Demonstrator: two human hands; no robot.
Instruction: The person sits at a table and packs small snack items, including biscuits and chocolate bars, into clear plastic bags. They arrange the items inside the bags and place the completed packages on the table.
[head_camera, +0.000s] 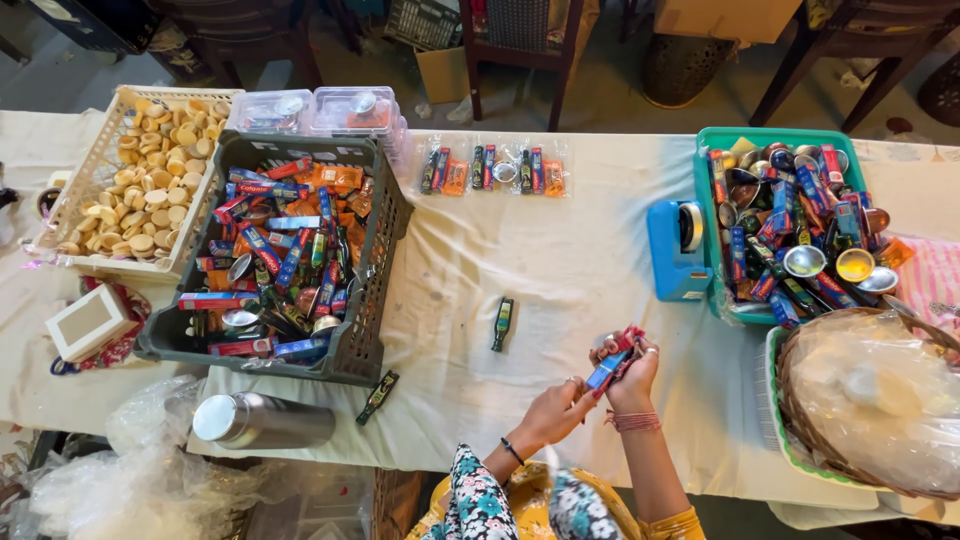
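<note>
The left hand (553, 408) wears a ring on one finger and a thin dark band (512, 450) at the wrist. The right hand (632, 377) also shows a ring, with a stack of pink-red bangles (633, 421) below it. Further back, both arms come out of short floral sleeves (478, 500) in dark blue, white and pink over a yellow garment (672, 525).

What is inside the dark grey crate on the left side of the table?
The dark grey crate holds a heap of small red and blue boxes, orange packets and little metal bowls. Whatever lies lower in the heap, and the crate's bottom, is covered.
</note>
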